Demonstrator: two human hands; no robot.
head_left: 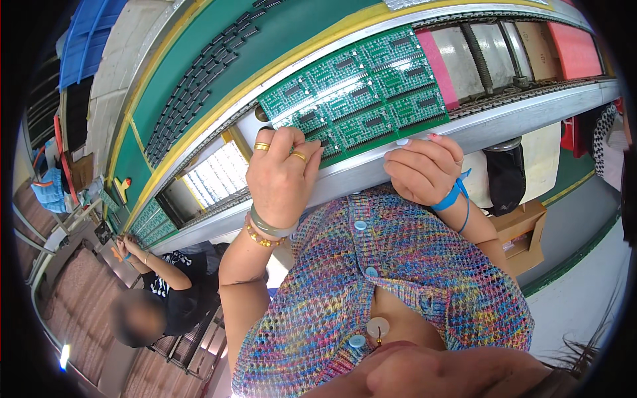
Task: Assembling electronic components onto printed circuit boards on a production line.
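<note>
A panel of green circuit boards (371, 109) lies in the rail track in front of me, joined in rows, with black chips and white parts on it. My left hand (284, 174) is bent over the panel's near left corner. Its fingers are closed and pointed down, the thumb beside a black chip (324, 142); whatever is between the fingertips is hidden. Just off the panel's near edge, over the metal rail (358, 166), my right hand (424, 169) is curled closed. What its fingers hold, if anything, cannot be made out.
Rows of loose black chips (199, 83) lie on the green bench top beyond the track. A pink sheet (434, 69) adjoins the panel, with a red-pink foam block (574, 52) farther right. At left, a co-worker (174, 285) sits along the line. An open cardboard box (524, 232) stands below right.
</note>
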